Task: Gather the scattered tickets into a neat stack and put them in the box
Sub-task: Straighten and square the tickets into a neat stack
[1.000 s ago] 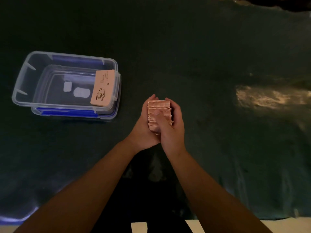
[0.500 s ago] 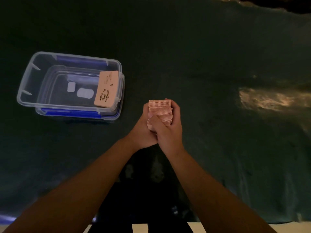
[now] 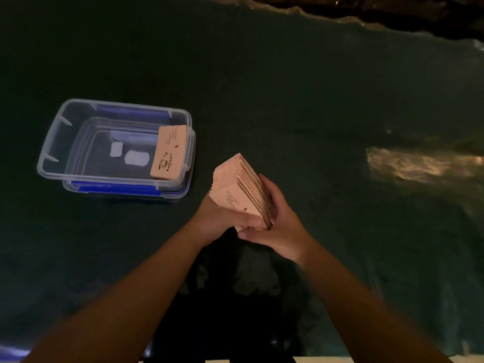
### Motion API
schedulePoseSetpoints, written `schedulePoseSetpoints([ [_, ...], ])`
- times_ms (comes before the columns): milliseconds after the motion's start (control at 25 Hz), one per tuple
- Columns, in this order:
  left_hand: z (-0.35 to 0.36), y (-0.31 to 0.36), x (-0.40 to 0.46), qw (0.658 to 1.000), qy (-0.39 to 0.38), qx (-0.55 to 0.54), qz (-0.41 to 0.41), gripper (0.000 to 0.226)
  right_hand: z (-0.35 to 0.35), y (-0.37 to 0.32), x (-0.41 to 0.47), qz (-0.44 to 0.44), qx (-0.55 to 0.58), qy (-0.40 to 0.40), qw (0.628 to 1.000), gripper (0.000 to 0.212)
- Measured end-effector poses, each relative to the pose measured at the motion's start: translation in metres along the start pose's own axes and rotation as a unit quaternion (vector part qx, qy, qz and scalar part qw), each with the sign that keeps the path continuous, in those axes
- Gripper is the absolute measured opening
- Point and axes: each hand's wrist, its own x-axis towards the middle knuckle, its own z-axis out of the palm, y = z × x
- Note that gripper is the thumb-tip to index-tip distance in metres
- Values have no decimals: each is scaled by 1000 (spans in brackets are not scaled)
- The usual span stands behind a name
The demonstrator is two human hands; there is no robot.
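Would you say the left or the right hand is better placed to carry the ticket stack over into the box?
Left, probably. The box lies on the left, and the left hand already cups the ticket stack from that side. The right hand grips the far side and would have to cross over.

Bare cloth (image 3: 288,100) lies open between hands and box (image 3: 115,148), nothing between

Stack of tickets (image 3: 239,191) turned from edge-on to tilted leftward, printed face now exposed, right hand (image 3: 281,226) shifted from gripping the front to cupping the stack's right side, left hand (image 3: 222,218) thumb now across the lower face.
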Motion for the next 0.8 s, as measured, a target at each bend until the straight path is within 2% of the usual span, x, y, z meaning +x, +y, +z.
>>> schedulePoseSetpoints([
  [120,3,6,-6,998,-46,-45,-10,75,1,9,-6,-5,64,23,998,104],
  [200,-2,13,-9,998,-57,-33,-5,83,-3,8,-10,-15,43,29,999,98],
  [320,-21,18,-13,998,-45,32,18,114,-19,3,-15,-20,-29,43,998,103],
  [360,-27,20,-13,996,-50,74,29,117,-24,1,-16,-22,-64,40,997,104],
  [440,-34,23,-11,979,-66,187,39,113,-32,-3,-16,-32,-145,30,988,104],
  [520,-33,23,-8,964,-58,258,30,106,-36,-4,-14,-27,-167,19,985,110],
  [640,-30,10,-3,965,-35,258,30,103,-33,9,-13,-8,-100,26,995,126],
  [800,-17,-13,-2,972,-11,232,26,115,-16,31,-10,4,-78,69,995,122],
])
